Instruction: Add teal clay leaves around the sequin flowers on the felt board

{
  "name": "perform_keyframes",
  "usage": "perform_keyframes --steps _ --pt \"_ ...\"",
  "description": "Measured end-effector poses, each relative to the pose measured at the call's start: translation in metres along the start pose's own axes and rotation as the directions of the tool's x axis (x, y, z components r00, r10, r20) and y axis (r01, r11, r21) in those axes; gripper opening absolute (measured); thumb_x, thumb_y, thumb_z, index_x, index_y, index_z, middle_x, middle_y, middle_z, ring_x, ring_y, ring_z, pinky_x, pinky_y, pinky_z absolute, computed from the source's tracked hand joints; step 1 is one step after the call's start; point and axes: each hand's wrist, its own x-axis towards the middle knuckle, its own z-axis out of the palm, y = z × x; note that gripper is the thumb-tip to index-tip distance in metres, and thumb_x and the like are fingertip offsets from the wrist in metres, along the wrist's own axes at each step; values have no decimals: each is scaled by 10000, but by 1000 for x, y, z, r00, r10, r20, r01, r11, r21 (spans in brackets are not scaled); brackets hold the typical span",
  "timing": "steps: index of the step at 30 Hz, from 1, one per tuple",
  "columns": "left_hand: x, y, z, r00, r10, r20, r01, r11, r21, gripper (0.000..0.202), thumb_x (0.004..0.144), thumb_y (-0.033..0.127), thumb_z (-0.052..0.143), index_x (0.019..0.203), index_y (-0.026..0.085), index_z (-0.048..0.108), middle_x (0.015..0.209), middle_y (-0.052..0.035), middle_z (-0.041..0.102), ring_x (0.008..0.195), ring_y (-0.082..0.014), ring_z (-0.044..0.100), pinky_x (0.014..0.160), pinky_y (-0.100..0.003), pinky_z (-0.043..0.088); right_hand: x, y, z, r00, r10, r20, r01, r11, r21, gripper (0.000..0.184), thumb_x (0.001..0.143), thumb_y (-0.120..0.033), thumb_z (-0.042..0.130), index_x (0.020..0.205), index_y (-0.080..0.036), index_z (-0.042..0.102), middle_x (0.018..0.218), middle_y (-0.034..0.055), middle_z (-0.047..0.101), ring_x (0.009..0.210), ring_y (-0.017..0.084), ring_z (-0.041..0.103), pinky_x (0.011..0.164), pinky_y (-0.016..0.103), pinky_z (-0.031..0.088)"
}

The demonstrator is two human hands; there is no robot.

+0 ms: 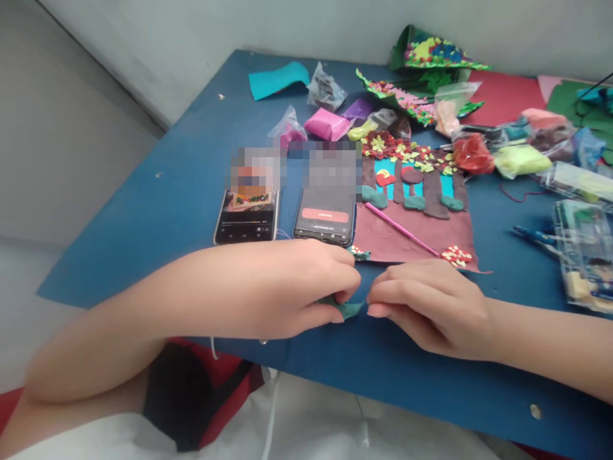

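Observation:
Between the thumb and fingers of my left hand (311,281) is a thin, flattened piece of dark green clay (352,310), partly hidden by the fingers. Just right of its pointed end, my right hand (431,303) is closed in a pinch; whatever its fingertips hold, if anything, is too small to make out. Beyond both hands lies a clay picture (407,237) with brown trunks, green bushes, red and yellow leaves and dotted red clusters. A pink stick-shaped tool (402,230) rests slantwise across it.
Two phones, one (246,220) at left and another (325,223) touching the picture, lie beyond my left arm. Bagged clay (328,124) is strewn behind. A clear plastic case (587,255) stands at right on the blue table (143,211); decorated green sheets (407,102) are at the back.

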Motion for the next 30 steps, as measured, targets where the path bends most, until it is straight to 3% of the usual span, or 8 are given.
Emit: perform_keyframes --steps 3,8,15,19,22,24,30 --pt "0 -1 2 1000 0 8 1 1000 -7 82 916 223 567 835 216 578 838 36 580 795 -128 572 656 -233 399 -1 1 0 1000 26 14 -27 999 25 174 1010 -173 356 908 -173 497 714 27 602 619 105 548 551 211 434" --pt "2 0 1 1000 -1 13 1 1000 1 90 920 228 568 836 206 588 852 25 586 809 -134 576 674 -234 401 -2 5 4 995 -76 60 76 997 4 107 976 -133 446 972 -133 553 802 69 665 696 129 612 588 229 465" --pt "1 -1 4 1000 13 13 -13 1000 3 56 925 219 556 879 219 588 882 30 582 830 -132 576 687 -242 407 2 6 1 989 26 143 -55 978 203 154 979 -137 449 938 -146 597 821 58 667 702 106 605 612 202 471" --pt "-2 -4 6 1000 11 22 -11 1000 8 54 932 228 538 895 222 577 876 25 578 836 -143 569 691 -254 410 1 3 0 993 66 97 -84 978 191 152 983 -132 395 924 -166 530 740 20 600 635 99 535 574 198 438" --pt "-2 -6 8 999 30 17 -30 1000 7 77 933 241 532 865 214 555 858 24 566 825 -145 558 676 -260 404 -1 2 -1 993 105 45 -111 977 180 213 1019 -210 319 862 -194 462 672 -11 516 577 99 461 526 201 393" --pt "-1 -7 8 999 34 11 -35 999 10 81 929 240 538 853 214 547 848 28 559 818 -142 554 667 -261 399 -2 2 0 996 69 56 -76 988 136 236 1028 -227 296 845 -198 442 650 -18 494 556 103 431 506 212 363" --pt "1 -6 7 999 43 -1 -43 998 44 73 904 218 571 833 209 555 825 24 552 767 -140 551 631 -262 384 -2 3 6 987 -101 124 109 992 -61 120 991 -164 439 943 -130 544 718 34 619 609 123 517 546 241 398"
